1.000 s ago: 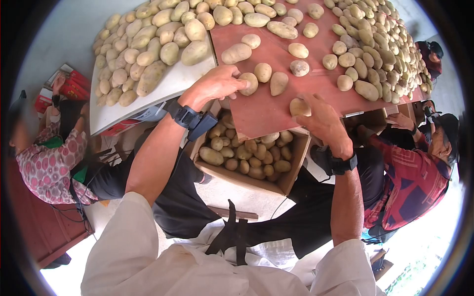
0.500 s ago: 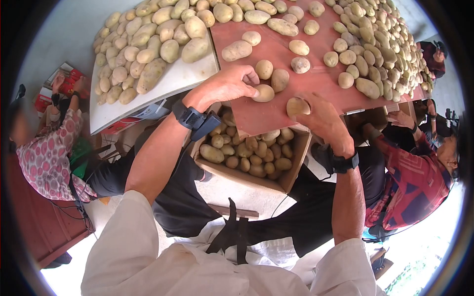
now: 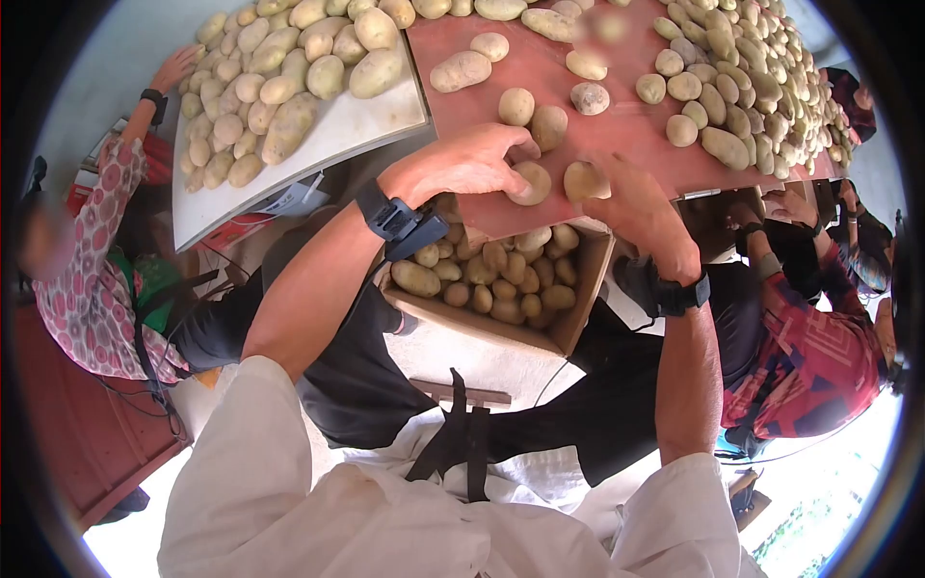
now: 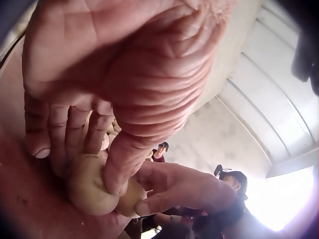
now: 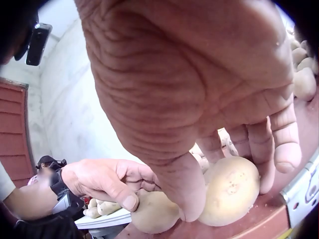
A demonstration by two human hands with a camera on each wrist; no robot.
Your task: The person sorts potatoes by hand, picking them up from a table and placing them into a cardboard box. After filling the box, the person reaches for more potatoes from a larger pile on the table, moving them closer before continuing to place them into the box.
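Note:
My left hand (image 3: pixel 462 166) grips a round potato (image 3: pixel 530 183) low on the red-brown board, thumb on its near side and fingers around the far side. Just right of it, my right hand (image 3: pixel 644 207) holds another potato (image 3: pixel 583 181) between thumb and fingers at the board's near edge. In the left wrist view the left thumb presses on its potato (image 4: pixel 92 184). The right wrist view has the right-hand potato (image 5: pixel 232 191) resting low over the board, with the left hand's potato (image 5: pixel 154 214) beside it. Two loose potatoes (image 3: pixel 548 128) lie just beyond the hands.
Under the board's near edge stands a cardboard box (image 3: pixel 564 332) with many potatoes. A heap of potatoes (image 3: pixel 260 91) covers the white tabletop (image 3: pixel 366 125) at left; another heap (image 3: pixel 742 87) lies at right on the red-brown board (image 3: pixel 636 130). People sit at both sides.
My left hand has slid its potato rightward and nearer along the board, up beside the right-hand potato. My right hand stays nearly in place. The person at left has reached toward the left heap.

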